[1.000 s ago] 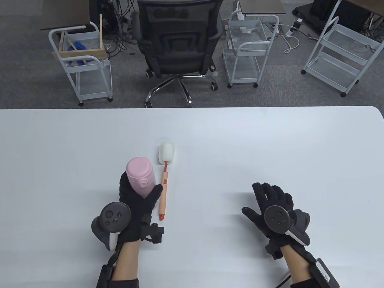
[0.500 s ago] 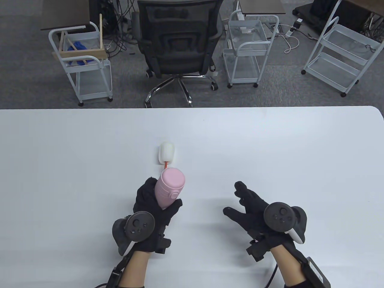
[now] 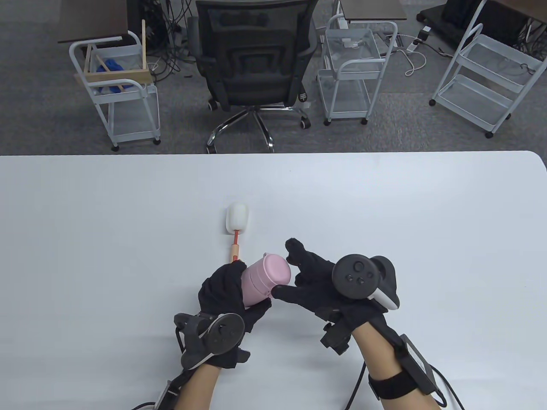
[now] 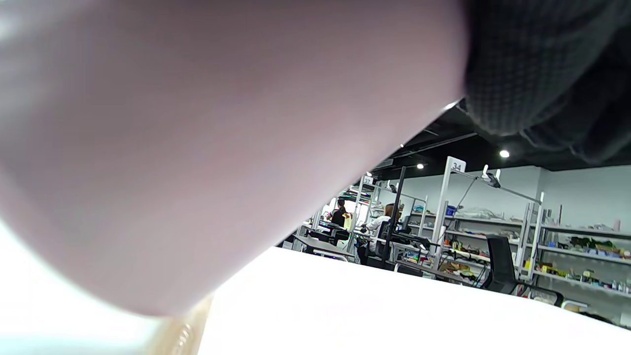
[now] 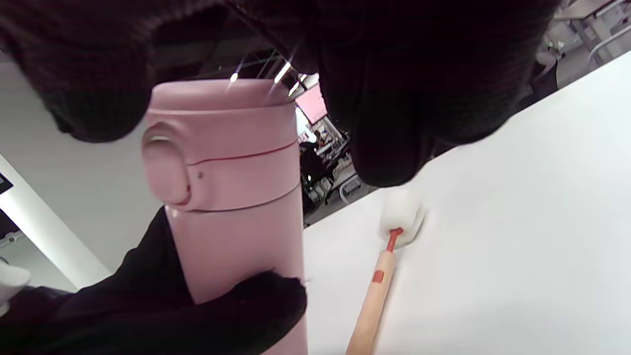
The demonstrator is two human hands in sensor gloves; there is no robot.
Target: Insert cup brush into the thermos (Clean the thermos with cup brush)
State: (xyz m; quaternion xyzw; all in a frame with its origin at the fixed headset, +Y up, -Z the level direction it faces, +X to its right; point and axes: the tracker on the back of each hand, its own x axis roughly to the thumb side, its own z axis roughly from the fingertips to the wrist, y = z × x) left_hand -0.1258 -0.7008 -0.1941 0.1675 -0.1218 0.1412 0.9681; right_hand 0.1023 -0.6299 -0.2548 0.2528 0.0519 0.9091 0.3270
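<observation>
The pink, smooth-sided thermos (image 3: 266,282), its hinged flip lid closed, sits gripped in the black-gloved left hand (image 3: 226,294), tilted with the cap toward the right hand (image 3: 318,286), whose fingers are spread and curved around the lid; from where I stand I cannot tell whether they touch it yet. The wrist view shows the lid's round release button (image 5: 165,165) facing the right hand. The step in hand looks to be opening the flask: the left hand would do well to hold the body firm and level while the right thumb presses the button and swings the cap fully back, leaving the mouth clear. The cup brush (image 3: 236,232), white sponge head on a tan handle, lies on the white table (image 3: 427,222) just beyond the left hand, untouched.
</observation>
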